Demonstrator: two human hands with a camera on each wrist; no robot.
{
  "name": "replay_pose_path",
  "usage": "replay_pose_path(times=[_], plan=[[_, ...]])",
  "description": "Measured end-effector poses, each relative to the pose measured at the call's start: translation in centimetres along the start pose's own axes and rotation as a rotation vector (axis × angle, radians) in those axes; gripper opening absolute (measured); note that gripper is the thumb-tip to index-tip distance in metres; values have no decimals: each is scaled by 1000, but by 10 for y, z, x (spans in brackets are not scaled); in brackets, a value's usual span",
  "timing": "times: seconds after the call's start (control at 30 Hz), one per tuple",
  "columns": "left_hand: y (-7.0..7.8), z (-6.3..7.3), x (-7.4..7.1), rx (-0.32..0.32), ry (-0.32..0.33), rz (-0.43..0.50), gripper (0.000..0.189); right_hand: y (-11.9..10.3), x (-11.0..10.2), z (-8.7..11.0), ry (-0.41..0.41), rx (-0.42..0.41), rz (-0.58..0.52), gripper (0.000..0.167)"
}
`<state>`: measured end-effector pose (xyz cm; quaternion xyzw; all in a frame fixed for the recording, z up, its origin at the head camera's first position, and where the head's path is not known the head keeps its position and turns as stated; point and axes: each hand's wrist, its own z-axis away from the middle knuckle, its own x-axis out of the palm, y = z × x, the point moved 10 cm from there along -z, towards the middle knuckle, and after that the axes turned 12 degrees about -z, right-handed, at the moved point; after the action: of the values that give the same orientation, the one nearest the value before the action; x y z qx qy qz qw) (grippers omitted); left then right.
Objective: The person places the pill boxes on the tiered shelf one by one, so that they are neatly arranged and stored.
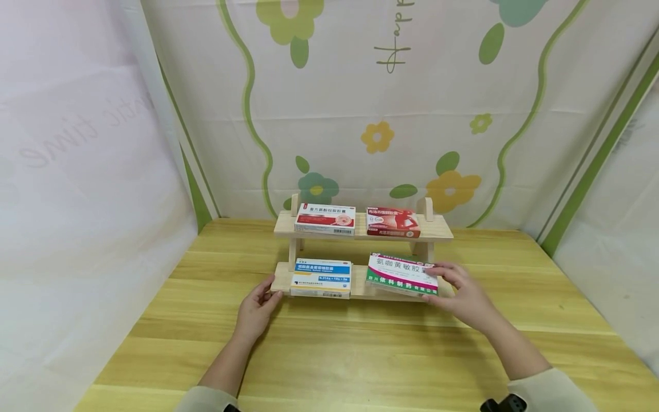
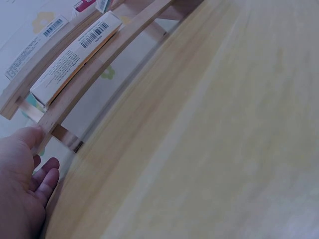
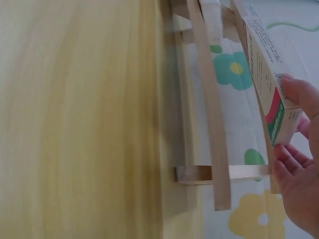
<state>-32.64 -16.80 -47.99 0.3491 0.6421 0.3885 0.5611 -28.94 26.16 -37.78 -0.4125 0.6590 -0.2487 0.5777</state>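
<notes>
A two-tier wooden rack (image 1: 360,289) stands on the table with medicine boxes on it. My left hand (image 1: 255,312) holds the left end of its lower board, thumb at the board's end in the left wrist view. With my right hand (image 1: 465,294) I grip a white, green and magenta medicine box (image 1: 401,274) by its right end, thumb and fingers on opposite sides. The box is tilted and raised off the lower board (image 3: 219,149) in the right wrist view. A blue-and-white medicine box (image 1: 321,278) lies on the lower tier's left half, near my left hand.
On the upper tier lie a red-and-white medicine box (image 1: 325,219) at left and a red medicine box (image 1: 393,222) at right. The wooden table (image 1: 370,355) meets a floral cloth (image 1: 329,126) behind the rack, and cloth walls flank both sides.
</notes>
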Motion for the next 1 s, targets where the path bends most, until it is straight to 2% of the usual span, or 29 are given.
replay_pose_path(times=[0.17, 0.43, 1.0], plan=[[3, 3, -2, 17, 5, -10, 53, 9, 12, -4, -9, 2, -32, 52], [3, 4, -2, 14, 5, -4, 52, 25, 24, -8, -23, 33, -2, 54], [3, 4, -1, 10, 7, -12, 52, 36, 29, -10, -90, 96, 43, 65]])
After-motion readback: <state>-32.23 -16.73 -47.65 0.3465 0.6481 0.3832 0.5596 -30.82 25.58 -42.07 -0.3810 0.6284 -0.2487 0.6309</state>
